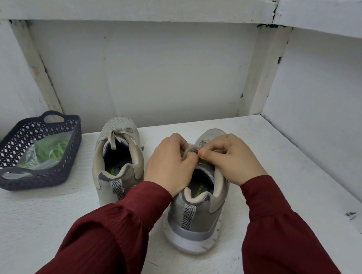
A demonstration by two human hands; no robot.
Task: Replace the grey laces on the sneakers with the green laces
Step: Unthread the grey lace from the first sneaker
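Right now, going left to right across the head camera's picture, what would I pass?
Dark basket → tied sneaker → left hand → right hand. Both hands pinch the grey lace of the other sneaker, which lies under them, so I leave it out.

Grey sneakers (119, 158), herringbone heel tabs; navy lattice basket (68, 142); maroon sleeves (297, 262).

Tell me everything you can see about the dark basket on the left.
The basket is a dark navy, plastic-looking tray with lattice walls and a cut-out handle at each end. It sits on the white table, left of the sneakers and apart from them. Inside lies a clear bag holding green laces. Nothing else touches it.
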